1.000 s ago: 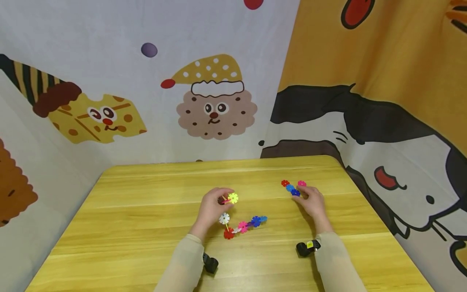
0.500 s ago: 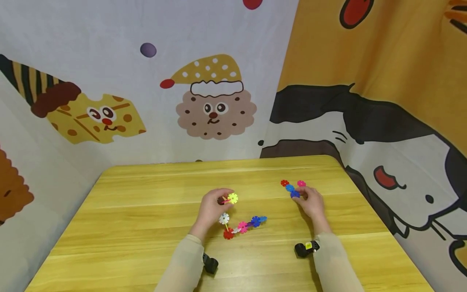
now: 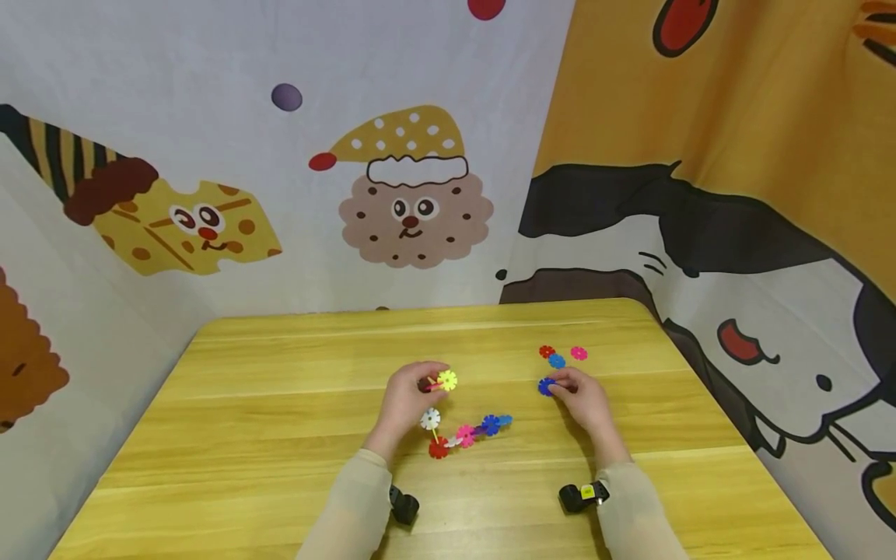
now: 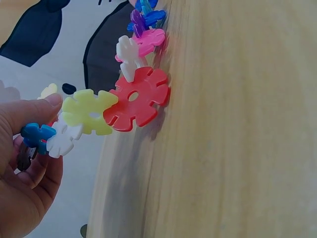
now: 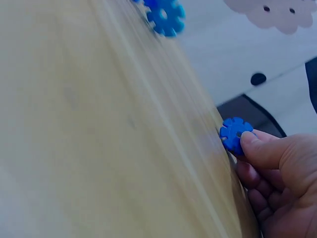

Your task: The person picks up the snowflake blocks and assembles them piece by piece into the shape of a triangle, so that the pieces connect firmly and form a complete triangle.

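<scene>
- The left hand (image 3: pixel 407 398) covers part of the chain of flower pieces (image 3: pixel 465 435), so how the pieces link inside the grip is hard to make out; a dark piece (image 4: pixel 26 157) there is mostly in shadow.
- In the left wrist view the far end of the chain is cut off at the top; in the right wrist view only a blurred bit of it shows.
- The thumb of the right hand (image 3: pixel 584 400) hides one side of the dark blue flower piece (image 3: pixel 546 386); whether that piece touches the table (image 3: pixel 266 435) cannot be told.
- Half a second ago the dark blue piece lay just beside the light blue piece (image 3: pixel 556 361); now it sits nearer the person and further left, and the pink piece (image 3: pixel 579 353) stands apart from the hand.
- The left hand and the chain look unmoved, as does the red piece (image 3: pixel 546 351).
- The right thumb and fingers pinch the dark blue piece at its edge, most of it jutting out past the fingertips.
- The left thumb and fingers are closed on one end of the chain; the rest runs toward the right hand, well apart from it.
</scene>
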The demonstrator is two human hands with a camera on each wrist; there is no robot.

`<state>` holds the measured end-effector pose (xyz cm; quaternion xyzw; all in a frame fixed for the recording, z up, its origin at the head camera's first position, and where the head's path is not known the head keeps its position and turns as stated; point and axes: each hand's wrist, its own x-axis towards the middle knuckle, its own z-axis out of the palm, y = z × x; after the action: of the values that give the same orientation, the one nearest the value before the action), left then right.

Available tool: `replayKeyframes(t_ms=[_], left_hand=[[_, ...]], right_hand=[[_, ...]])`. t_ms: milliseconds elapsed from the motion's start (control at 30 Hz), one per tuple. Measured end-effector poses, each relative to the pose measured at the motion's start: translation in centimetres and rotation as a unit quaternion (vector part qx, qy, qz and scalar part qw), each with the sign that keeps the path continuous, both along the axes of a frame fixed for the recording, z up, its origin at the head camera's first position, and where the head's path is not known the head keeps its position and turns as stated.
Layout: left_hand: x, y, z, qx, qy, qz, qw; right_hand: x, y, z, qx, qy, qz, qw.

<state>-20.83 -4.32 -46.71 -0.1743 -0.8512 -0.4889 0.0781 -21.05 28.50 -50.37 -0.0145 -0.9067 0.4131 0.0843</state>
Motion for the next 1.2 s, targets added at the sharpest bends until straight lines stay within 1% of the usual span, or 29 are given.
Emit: replayKeyframes(t_ms=[200, 367, 533, 600, 800, 967, 1133, 1200], left_hand=[[0.0, -0.1, 0.0, 0.002, 0.016, -0.004, 0.9999], [0.0, -0.1, -0.1, 0.002, 0.014, -0.007, 0.9999], [-0.1, 0.0, -0.2, 0.003, 0.015, -0.014, 0.9998], [-0.1, 0.0, -0.2, 0.005, 0.013, -0.013, 0.9998], [0.0, 0.0, -0.1, 0.0, 0.009, -0.008, 0.9999], [0.0, 0.0, -0.2, -0.008, 0.01, -0.004, 0.9999], [0.0, -0.1, -0.2, -0.004, 0.01, -0.001, 0.9999], [0.0, -0.1, -0.1, -0.002, 0.009, -0.001, 1.0]], right_hand=[[-0.1, -2.5, -0.2, -0.027, -0.002, 0.038, 0.9989], [-0.2, -4.9, 0.2, -0.051, -0.009, 0.057, 0.997], [-0.3, -7.2, 0.7, -0.103, -0.017, 0.067, 0.9922], [-0.4, -7.9, 0.8, -0.122, -0.014, 0.071, 0.9899], [-0.5, -9.7, 1.5, -0.153, 0.003, 0.076, 0.9853], [-0.7, -10.8, 1.6, -0.174, 0.016, 0.082, 0.9813], [-0.7, -11.6, 1.8, -0.194, 0.035, 0.085, 0.9768], [-0.8, -12.0, 1.8, -0.194, 0.046, 0.082, 0.9764]])
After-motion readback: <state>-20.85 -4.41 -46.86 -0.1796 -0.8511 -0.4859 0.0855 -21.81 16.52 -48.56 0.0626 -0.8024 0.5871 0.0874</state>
